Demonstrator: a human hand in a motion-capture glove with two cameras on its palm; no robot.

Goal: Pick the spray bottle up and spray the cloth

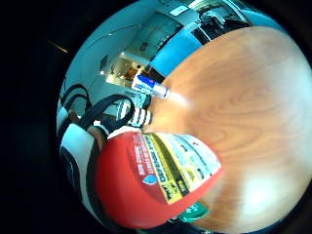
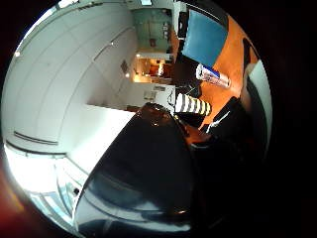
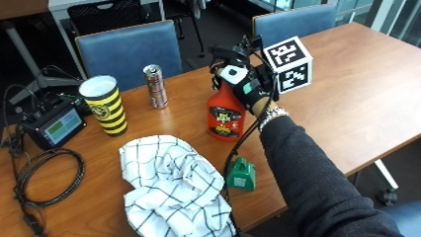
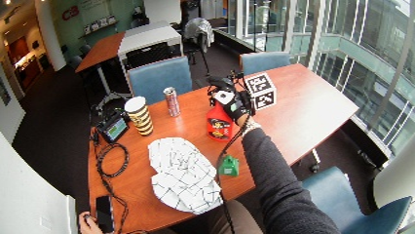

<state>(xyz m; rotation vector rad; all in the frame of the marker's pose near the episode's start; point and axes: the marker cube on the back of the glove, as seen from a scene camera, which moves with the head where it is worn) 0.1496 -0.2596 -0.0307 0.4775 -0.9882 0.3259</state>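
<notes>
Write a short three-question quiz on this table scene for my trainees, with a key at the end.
1. True or false: the gloved right hand is holding the red spray bottle by its neck.
2. Which lies nearest the checked cloth? A) the drink can B) the small green object C) the blue chair
3. Fill in: the cup standing beside the can has black and ____ stripes.

Key
1. True; the grip is at the top, with the bottle's base at the table.
2. B
3. yellow
</notes>
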